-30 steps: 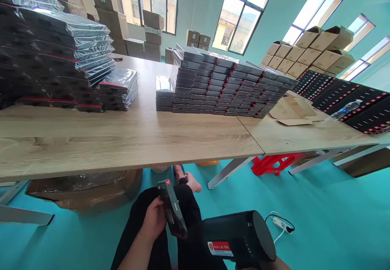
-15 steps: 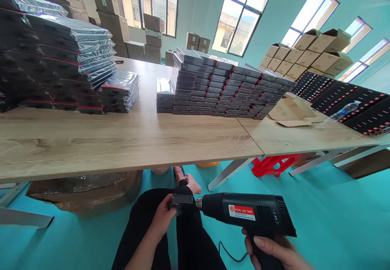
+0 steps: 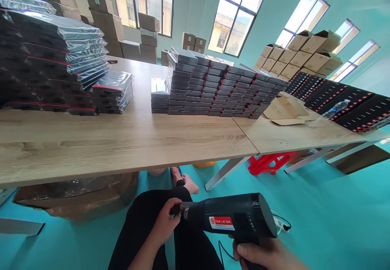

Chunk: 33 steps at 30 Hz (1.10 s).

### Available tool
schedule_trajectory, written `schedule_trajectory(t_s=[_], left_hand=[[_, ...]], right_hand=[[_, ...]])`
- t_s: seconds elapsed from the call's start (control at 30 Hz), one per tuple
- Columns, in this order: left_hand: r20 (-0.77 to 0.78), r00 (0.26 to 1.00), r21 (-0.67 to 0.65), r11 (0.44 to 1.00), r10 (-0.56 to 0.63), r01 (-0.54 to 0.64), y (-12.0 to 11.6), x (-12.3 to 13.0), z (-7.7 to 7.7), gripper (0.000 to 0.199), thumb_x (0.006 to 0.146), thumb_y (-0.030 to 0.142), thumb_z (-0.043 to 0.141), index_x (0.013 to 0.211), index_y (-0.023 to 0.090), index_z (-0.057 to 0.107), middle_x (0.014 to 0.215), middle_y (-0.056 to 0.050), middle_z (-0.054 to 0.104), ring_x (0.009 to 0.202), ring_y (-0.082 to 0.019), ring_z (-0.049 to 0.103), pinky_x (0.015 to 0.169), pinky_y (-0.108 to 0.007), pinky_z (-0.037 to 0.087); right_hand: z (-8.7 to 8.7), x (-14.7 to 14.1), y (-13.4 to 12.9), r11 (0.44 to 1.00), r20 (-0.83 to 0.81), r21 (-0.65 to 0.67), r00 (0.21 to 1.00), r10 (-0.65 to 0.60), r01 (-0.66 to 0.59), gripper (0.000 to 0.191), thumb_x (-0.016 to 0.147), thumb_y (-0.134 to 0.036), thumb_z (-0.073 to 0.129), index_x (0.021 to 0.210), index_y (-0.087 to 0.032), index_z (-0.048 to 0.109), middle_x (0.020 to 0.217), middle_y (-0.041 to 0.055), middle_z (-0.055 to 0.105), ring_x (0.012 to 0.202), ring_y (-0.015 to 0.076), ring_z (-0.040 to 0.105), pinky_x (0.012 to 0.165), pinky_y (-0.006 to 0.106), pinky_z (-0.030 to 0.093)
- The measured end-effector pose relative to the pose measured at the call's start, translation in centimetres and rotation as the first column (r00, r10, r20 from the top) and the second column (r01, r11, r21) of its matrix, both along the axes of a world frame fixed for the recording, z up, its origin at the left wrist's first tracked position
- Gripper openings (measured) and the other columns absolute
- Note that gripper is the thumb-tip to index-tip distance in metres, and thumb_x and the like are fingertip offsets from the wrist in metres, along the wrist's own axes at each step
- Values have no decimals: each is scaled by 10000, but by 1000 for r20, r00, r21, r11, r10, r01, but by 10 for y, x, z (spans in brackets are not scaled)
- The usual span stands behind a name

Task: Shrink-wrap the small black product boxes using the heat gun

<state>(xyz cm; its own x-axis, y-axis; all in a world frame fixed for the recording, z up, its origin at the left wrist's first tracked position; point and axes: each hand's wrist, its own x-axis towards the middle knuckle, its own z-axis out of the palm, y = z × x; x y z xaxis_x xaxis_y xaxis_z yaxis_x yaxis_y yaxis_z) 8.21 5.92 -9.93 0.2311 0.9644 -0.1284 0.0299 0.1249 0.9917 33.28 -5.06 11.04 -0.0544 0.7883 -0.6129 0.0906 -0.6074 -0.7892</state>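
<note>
Your small dark box [image 3: 175, 210] is over your lap, below the table's [image 3: 128, 144] near edge, its far end hidden by the nozzle. Your left hand [image 3: 165, 222] has its fingers closed around it. Your right hand [image 3: 256, 253] is wrapped round the handle of the heat gun [image 3: 233, 216], nozzle right by the box; whether they touch, you cannot tell. Beyond the table's near edge stand film-wrapped boxes [image 3: 82, 44] and, farther right, stacked dark boxes [image 3: 210, 89].

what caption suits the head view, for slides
Right hand holds a heat gun, nozzle near a dark box in the left hand, beside a table stacked with boxes.
</note>
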Motion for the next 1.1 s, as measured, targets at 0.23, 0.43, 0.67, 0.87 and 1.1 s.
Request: schedule_trajectory(t_s=[0.23, 0.43, 0.67, 0.87, 1.1], left_hand=[[-46, 998, 95, 994, -53, 57, -6, 4, -1, 261, 664, 112, 648, 876, 240, 733, 1036, -79, 668, 1020, -277, 609, 967, -407, 440], [-13, 1000, 78, 997, -28, 29, -6, 8, 4, 317, 614, 82, 641, 860, 251, 748, 1070, -87, 670, 1082, -304, 602, 1053, -467, 400], [-51, 996, 173, 983, 69, -59, -2, 4, 0, 384, 660, 85, 621, 960, 285, 753, 1196, -90, 640, 1191, -310, 559, 1075, -471, 391], [-39, 985, 238, 959, 167, -153, 3, -2, 7, 358, 683, 108, 641, 961, 300, 759, 1176, -69, 649, 1168, -299, 580, 1097, -470, 375], [-65, 985, 258, 956, 161, -140, 3, -3, 4, 369, 701, 100, 626, 978, 305, 757, 1191, -62, 643, 1182, -289, 575, 1097, -458, 381]], right_hand=[[5, -14, 12, 991, 209, -17, 969, 132, -131, 350, 716, -545, 657, 688, -197, 631, 645, 26, 586, 653, 198, 509, 617, 335, 403], [2, -9, 11, 994, 208, -11, 972, 106, -106, 389, 707, -590, 653, 744, -202, 658, 657, 30, 599, 651, 203, 528, 598, 332, 433], [6, 11, 6, 998, 188, 35, 981, -50, 44, 412, 731, -587, 691, 761, -176, 693, 668, 49, 645, 674, 207, 574, 639, 346, 479], [0, 24, 0, 987, 38, 16, 986, -163, 163, 480, 664, -601, 777, 802, -146, 711, 675, 54, 672, 600, 177, 587, 545, 302, 447], [-6, 19, 0, 985, 27, 48, 985, -169, 167, 467, 726, -570, 738, 916, -145, 707, 738, 59, 673, 642, 184, 581, 575, 321, 451]])
